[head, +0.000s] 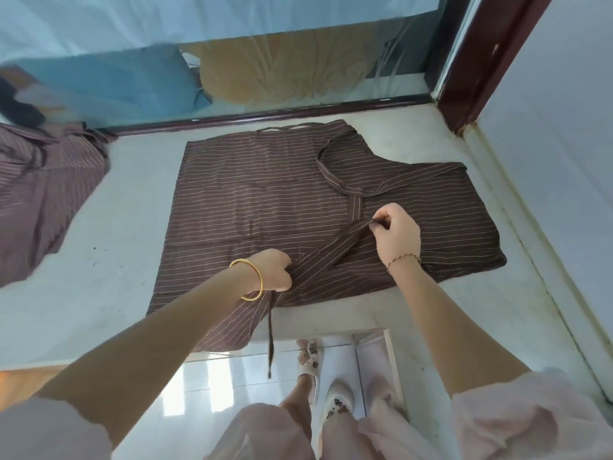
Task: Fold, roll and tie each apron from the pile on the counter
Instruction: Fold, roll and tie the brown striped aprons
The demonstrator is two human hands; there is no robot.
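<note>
A brown apron with thin pale stripes [252, 194] lies spread flat on the pale counter [112, 234]. Its neck loop [335, 180] rests on the upper right part. A striped waist strap [331, 250] is stretched diagonally across the cloth. My right hand [396, 235] pinches the strap's upper end. My left hand [273, 270], with a gold bangle on the wrist, grips the strap's lower part near the front edge. A thin dark tie end [271, 343] hangs over the counter's edge below my left hand.
A pile of the same striped aprons [39, 190] lies at the left of the counter. A window with a dark frame [265, 119] runs along the back. A white wall [547, 144] closes the right side. Below are my feet in slippers on a tiled floor [212, 383].
</note>
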